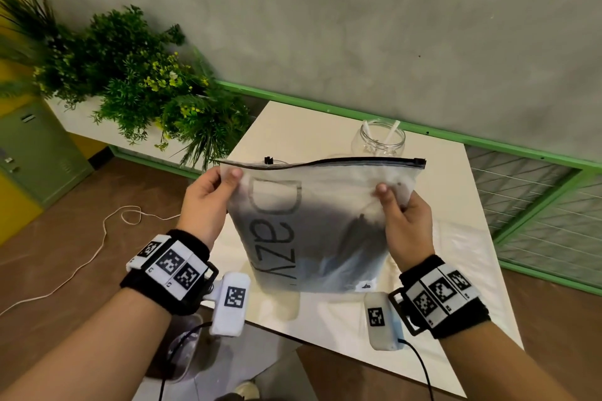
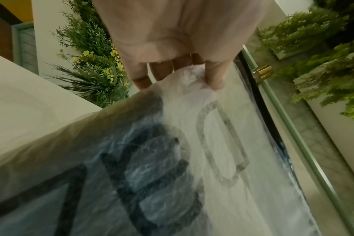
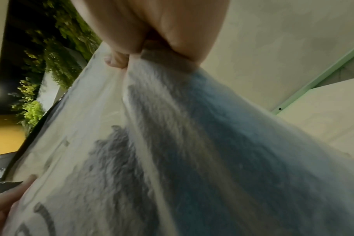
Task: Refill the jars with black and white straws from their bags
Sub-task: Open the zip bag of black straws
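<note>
A frosted zip bag (image 1: 312, 225) with grey lettering hangs upright over the white table (image 1: 449, 270), its black zip strip on top. Dark contents, likely black straws (image 1: 355, 231), show dimly through it. My left hand (image 1: 221, 185) pinches the bag's upper left corner (image 2: 190, 79) between thumb and fingers. My right hand (image 1: 391, 202) pinches the bag near its upper right edge (image 3: 135, 63), bunching the plastic. Behind the bag stands a clear glass jar (image 1: 379, 140) with two white straws (image 1: 392, 132) leaning in it.
Leafy green plants (image 1: 140, 81) in a white planter stand left of the table. A green rail (image 1: 358, 114) runs along the grey wall behind. A white cord (image 1: 97, 247) trails over the brown floor at left.
</note>
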